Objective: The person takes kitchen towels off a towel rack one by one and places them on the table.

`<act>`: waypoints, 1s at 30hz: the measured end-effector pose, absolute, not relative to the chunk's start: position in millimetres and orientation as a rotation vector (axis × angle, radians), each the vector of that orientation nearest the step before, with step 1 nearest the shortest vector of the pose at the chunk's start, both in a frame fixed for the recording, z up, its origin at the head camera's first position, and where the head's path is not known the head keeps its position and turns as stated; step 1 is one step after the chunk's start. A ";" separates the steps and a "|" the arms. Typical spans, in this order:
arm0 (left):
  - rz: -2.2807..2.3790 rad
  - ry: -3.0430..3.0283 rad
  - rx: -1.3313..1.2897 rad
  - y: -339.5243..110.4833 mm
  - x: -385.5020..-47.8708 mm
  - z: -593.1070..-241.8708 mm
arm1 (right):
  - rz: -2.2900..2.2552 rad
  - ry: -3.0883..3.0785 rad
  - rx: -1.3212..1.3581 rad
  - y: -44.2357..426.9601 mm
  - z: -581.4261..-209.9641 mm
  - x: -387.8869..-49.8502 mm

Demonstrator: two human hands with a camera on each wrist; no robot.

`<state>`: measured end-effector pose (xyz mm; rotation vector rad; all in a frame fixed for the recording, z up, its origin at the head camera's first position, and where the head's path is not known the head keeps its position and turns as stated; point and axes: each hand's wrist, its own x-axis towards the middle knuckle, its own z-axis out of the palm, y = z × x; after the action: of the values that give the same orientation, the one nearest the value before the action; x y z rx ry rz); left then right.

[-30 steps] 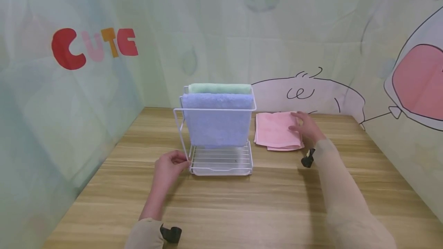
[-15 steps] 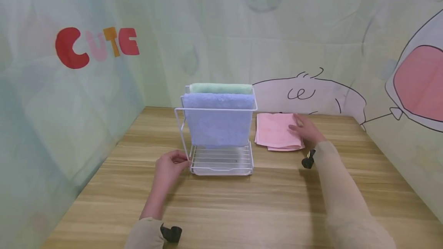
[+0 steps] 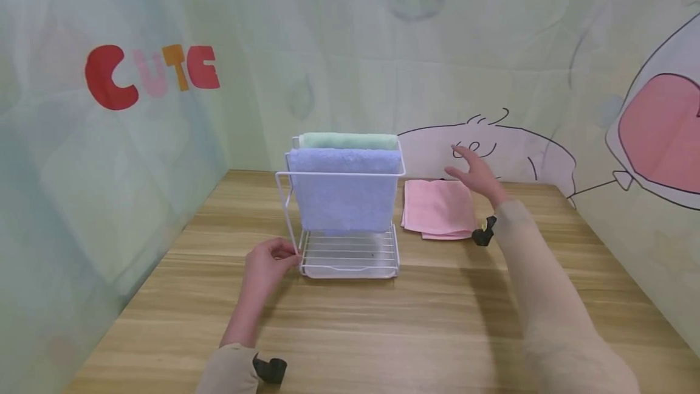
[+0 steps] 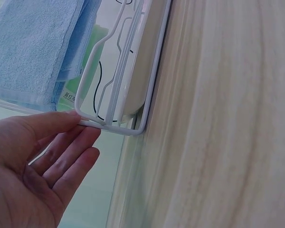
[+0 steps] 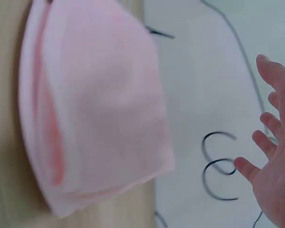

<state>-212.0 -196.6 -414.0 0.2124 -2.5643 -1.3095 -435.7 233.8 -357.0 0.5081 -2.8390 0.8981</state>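
Note:
A white wire rack stands on the wooden table with a blue towel and, behind it, a green towel draped over its bars. My left hand pinches the rack's lower left front wire between thumb and fingers, as the left wrist view shows at the white frame. To the right of the rack lies a folded pink towel, flat on the table. My right hand is raised above that towel's far right corner, fingers spread and holding nothing. In the right wrist view the pink towel is apart from the fingers.
A white tray forms the base of the rack under a wire grid. Printed cloth walls rise behind and at both sides of the wooden table. The back wall stands just beyond the pink towel.
My right hand has come off the pink towel's right edge and risen above it, fingers now spread. The pink towel stays in place. My left hand keeps its hold on the rack.

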 end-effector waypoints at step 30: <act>-1.315 -2.572 0.164 -198.3 -214.5 -412.0 | 0.905 -2.386 1.034 151.3 -239.2 -375.7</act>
<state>-214.5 -198.3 -412.0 0.1637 -2.5715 -1.3147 -375.7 151.3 -239.2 1.0337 -2.3864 0.9047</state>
